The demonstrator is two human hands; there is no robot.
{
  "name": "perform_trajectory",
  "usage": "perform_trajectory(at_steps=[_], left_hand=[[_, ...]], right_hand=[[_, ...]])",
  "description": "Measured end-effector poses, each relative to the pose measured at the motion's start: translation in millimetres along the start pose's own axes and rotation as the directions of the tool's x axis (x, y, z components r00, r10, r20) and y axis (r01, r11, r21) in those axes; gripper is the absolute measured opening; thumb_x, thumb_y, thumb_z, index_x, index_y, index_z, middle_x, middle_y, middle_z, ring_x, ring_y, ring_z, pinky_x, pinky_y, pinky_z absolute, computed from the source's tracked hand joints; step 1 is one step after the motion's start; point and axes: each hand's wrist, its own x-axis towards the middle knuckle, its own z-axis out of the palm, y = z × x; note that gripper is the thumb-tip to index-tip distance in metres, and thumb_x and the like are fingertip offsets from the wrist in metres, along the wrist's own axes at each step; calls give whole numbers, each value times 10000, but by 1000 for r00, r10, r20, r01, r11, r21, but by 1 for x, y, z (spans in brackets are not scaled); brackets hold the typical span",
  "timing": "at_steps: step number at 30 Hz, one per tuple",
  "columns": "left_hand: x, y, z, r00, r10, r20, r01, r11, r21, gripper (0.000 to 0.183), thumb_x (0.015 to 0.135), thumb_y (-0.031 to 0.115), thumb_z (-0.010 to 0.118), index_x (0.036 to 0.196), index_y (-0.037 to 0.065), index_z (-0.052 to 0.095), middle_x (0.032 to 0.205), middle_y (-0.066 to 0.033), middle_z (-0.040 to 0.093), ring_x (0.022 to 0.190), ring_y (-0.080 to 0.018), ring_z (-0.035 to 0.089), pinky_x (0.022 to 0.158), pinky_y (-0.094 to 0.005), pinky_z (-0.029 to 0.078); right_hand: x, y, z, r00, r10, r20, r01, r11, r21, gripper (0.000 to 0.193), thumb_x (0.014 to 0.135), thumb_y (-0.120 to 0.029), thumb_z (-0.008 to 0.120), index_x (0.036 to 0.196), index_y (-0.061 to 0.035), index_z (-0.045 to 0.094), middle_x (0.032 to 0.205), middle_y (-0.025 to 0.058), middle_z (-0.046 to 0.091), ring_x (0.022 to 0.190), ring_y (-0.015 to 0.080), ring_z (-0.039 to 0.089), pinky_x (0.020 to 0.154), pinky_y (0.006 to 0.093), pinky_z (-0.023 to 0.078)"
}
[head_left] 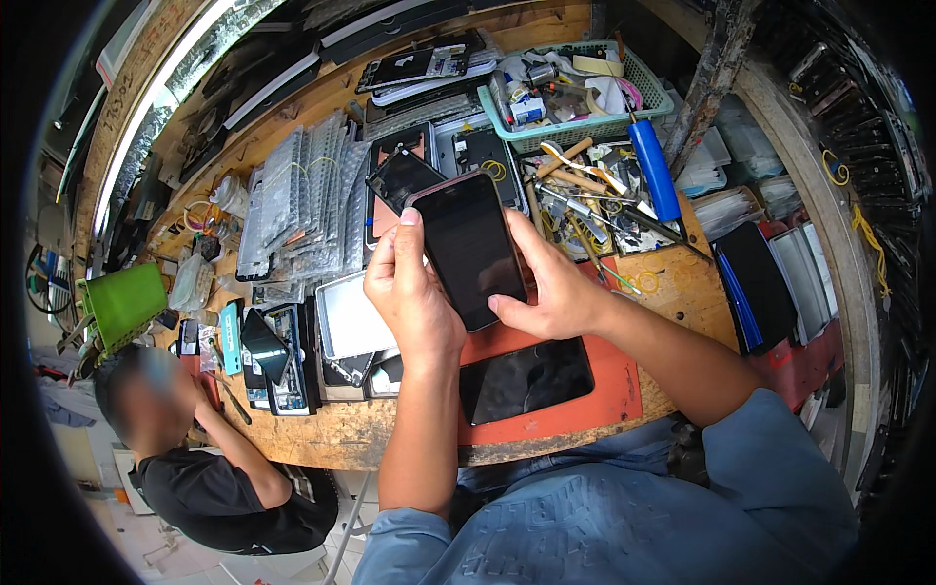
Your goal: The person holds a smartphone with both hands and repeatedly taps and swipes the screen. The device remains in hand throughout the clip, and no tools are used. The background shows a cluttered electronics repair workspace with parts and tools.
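Observation:
Between both hands I hold a dark smartphone point(466, 249), its black screen facing up, tilted above the bench. My left hand point(417, 292) grips its left edge, thumb along the upper side. My right hand point(548, 283) wraps round the right edge, thumb lying on the lower corner of the screen. Below them a black tablet-sized glass panel point(526, 380) lies on an orange-red mat point(619, 390), light streaks across its surface. Just beyond the held phone, a small dark screen point(405, 178) rests on an opened device in a tray.
Bubble-wrap sleeves point(292, 200) are stacked on the left. A mint basket point(585, 122) of supplies stands at the back, before it a tray of hand tools point(585, 200) with a blue cylindrical tool point(653, 171). Another person point(210, 468) sits at the left end. A post point(707, 88) rises back right.

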Motion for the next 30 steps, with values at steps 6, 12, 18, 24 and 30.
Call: perform_trajectory(at_steps=[6,12,18,24,30], left_hand=[[0,-1,-2,1000,11,12,-11,1000,10,207,1024,152,617,883,10,670,872,-42,682,749,-65,606,662,-223,496],[-1,-2,0,999,-9,36,10,1000,-13,212,1027,150,612,882,5,668,884,-51,686,769,-72,614,687,-234,511],[0,-4,-3,999,-18,29,18,1000,1,207,1027,151,614,896,1,669,883,-54,684,774,-76,618,696,-234,516],[0,-3,-3,999,-11,36,11,1000,6,199,1025,146,616,900,1,668,868,-40,673,763,-67,605,687,-224,507],[0,-3,-1,999,-4,36,4,1000,-7,195,1025,144,616,895,7,665,868,-24,663,761,-53,588,684,-216,494]], right_hand=[[3,-10,-9,968,241,72,-251,946,207,622,817,26,608,1402,12,397,1126,50,591,1004,122,576,920,294,475],[3,3,-17,964,244,101,-261,939,225,438,798,36,577,1228,-10,505,1010,18,574,952,108,554,850,286,466],[6,0,-9,985,173,2,-162,920,357,195,961,-79,543,1148,-26,541,916,21,586,858,92,534,748,296,462],[7,-4,-16,973,228,23,-226,938,264,276,1065,-238,467,1146,4,572,971,33,604,895,99,518,816,303,474],[6,-1,-14,967,252,37,-251,916,314,215,1041,-209,471,1068,-24,577,860,-41,497,782,47,438,692,234,393]])
